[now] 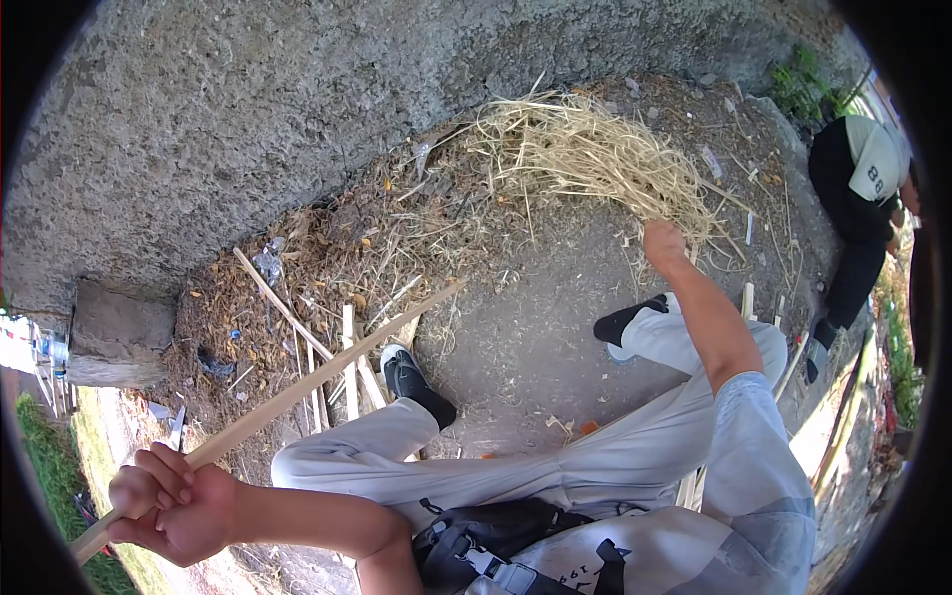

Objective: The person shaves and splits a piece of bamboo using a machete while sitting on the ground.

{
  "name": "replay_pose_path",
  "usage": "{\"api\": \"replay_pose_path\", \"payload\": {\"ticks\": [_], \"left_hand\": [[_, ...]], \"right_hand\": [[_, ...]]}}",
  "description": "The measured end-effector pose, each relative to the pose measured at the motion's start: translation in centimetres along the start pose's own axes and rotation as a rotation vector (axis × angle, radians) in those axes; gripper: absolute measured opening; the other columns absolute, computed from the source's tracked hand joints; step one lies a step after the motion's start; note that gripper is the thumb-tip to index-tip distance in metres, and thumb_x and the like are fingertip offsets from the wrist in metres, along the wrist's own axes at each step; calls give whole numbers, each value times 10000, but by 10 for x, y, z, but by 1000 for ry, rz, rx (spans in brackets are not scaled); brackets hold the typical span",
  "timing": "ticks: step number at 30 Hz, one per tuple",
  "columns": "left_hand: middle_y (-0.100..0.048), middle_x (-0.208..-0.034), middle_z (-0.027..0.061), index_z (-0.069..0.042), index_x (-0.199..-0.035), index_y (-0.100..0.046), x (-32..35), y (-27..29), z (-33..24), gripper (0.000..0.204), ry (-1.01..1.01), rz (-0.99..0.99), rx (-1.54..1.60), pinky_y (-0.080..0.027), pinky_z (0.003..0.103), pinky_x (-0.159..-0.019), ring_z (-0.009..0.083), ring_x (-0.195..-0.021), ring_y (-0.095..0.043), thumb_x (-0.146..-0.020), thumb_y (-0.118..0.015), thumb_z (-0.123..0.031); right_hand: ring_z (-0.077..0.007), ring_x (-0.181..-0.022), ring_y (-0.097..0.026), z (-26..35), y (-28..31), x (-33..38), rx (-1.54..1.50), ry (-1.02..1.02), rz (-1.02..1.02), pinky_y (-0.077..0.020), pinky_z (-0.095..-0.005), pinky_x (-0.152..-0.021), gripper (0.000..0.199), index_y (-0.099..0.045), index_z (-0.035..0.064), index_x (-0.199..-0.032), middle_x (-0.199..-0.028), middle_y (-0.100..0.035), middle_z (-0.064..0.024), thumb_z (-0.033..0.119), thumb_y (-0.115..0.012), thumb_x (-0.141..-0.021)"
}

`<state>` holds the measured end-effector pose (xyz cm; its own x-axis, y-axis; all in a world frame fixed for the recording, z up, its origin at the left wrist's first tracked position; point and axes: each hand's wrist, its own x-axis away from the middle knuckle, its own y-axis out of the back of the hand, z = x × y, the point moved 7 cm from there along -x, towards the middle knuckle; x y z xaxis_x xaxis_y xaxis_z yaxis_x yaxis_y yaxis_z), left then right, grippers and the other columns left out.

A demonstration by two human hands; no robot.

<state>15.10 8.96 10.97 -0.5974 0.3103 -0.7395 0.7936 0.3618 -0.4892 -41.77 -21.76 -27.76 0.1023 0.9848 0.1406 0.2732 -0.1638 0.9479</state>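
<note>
My left hand (183, 501), at the lower left, is wrapped round a long pale bamboo strip (297, 387). The strip slants up and to the right from the fist, its far end over the bare ground between my feet. My right hand (662, 246) is stretched forward at the near edge of a heap of thin, curly bamboo shavings (585, 149). Its fingers are curled closed; what they hold, if anything, is hidden by the hand.
A rough grey wall (248, 119) rises beyond the heap. More strips (349, 362) lie by my left foot (412, 382). A pointed metal blade (178, 428) shows near the left hand. A concrete block (121, 332) stands at left. Another person (853, 218) is at the right.
</note>
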Motion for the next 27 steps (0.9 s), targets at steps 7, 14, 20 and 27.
{"api": "replay_pose_path", "payload": {"ticks": [7, 14, 20, 27], "left_hand": [[-292, -563, -10, -30, -820, -511, 4, -15, 10, 450, -14, 83, -1, -199, 224, -409, 81, -452, -233, -1028, -363, -401], [-283, -552, -2, -32, -829, -530, 8, -25, 31, 479, 70, 120, 28, -185, 229, -387, 93, -424, -210, -1037, -320, -409], [-315, -544, -5, -55, -844, -532, 40, -52, 91, 510, 269, -11, 20, -222, 221, -400, 95, -416, -261, -1023, -320, -483], [-384, -863, 36, -26, -1212, -420, 56, -87, 109, 567, 276, 154, -18, -351, 284, -686, 117, -757, -369, -1001, -334, -545]], "right_hand": [[-329, -951, -687, 32, -1, 63, -59, 49, 361, -556, -407, -776, 234, -720, 24, -979, -1023, -699, -178, 132, -616, -799], [-387, -905, -672, 59, 64, 144, -308, 172, 511, -538, -430, -780, 298, -701, -31, -955, -958, -686, -227, 227, -631, -825], [-411, -850, -657, 94, 91, 185, -745, 124, 501, -512, -450, -754, 406, -684, -41, -916, -823, -667, -249, 360, -631, -872], [-321, -645, -647, 131, 73, 190, -1208, -10, 379, -487, -429, -627, 411, -660, -21, -839, -667, -621, -195, 387, -629, -877]]}}
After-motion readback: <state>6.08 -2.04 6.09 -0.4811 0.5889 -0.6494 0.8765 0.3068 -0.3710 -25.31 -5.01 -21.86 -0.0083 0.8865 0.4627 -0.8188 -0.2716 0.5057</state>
